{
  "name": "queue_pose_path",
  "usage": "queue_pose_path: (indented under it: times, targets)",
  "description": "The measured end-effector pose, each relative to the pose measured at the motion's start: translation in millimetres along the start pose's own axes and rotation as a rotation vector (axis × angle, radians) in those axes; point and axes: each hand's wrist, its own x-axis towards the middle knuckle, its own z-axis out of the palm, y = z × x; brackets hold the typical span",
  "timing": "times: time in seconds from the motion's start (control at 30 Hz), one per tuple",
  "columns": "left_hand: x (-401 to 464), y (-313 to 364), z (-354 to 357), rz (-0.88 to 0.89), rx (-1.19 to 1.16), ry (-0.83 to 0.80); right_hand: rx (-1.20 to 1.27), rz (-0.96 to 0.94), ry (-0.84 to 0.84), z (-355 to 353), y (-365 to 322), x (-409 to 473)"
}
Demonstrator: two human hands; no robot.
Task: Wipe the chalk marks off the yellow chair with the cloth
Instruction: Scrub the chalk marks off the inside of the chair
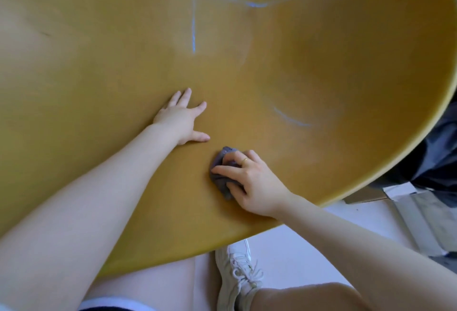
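The yellow chair (99,51) fills most of the view as a broad curved shell. A bunched grey cloth (218,162) lies on its seat near the front edge, and my right hand (249,179) grips it with curled fingers, pressing it to the surface. My left hand (181,119) rests flat on the seat with fingers spread, just up and left of the cloth. Pale blue chalk marks remain: a long vertical line (194,21), a curved stroke (259,3) at the top, and a short arc (291,119) to the right of my hands.
The chair's rim (405,152) curves down the right side. Below it lies a pale floor (296,256) with my white sneaker (237,276) and bare legs. A dark bag or fabric (435,160) and a cardboard box (366,195) sit at the right.
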Motion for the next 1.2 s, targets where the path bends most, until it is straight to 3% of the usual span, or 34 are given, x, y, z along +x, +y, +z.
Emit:
queue_pose_path:
  times: [0.13, 0.37, 0.53, 0.87, 0.97, 1.03, 1.2]
  targets:
    - [-4.7, 0.8, 3.8, 0.002, 0.005, 0.025, -0.150, 0.058, 0.048, -0.5, 17.3, 8.6]
    - [-0.5, 26.3, 2.1, 0.009, 0.019, 0.057, -0.434, 0.465, 0.180, -50.1, 105.1, 22.7]
    - [14.5, 35.7, 8.5, 0.113, 0.151, 0.065, -0.409, 0.654, 0.346, -51.9, 114.4, 32.1]
    - [23.3, 49.0, -1.8, 0.095, 0.126, -0.010, -0.171, 0.395, 0.374, 2.7, 46.2, 31.5]
    - [19.7, 56.0, -4.8, 0.058, 0.147, -0.028, -0.113, 0.329, 0.227, -10.6, 58.3, 23.0]
    - [17.4, 65.7, -4.3, 0.030, 0.178, -0.036, -0.127, 0.324, 0.158, -19.2, 67.6, 13.0]
    - [22.4, 93.1, -3.0, 0.050, 0.152, -0.009, -0.346, 0.448, 0.233, -58.5, 102.4, -16.6]
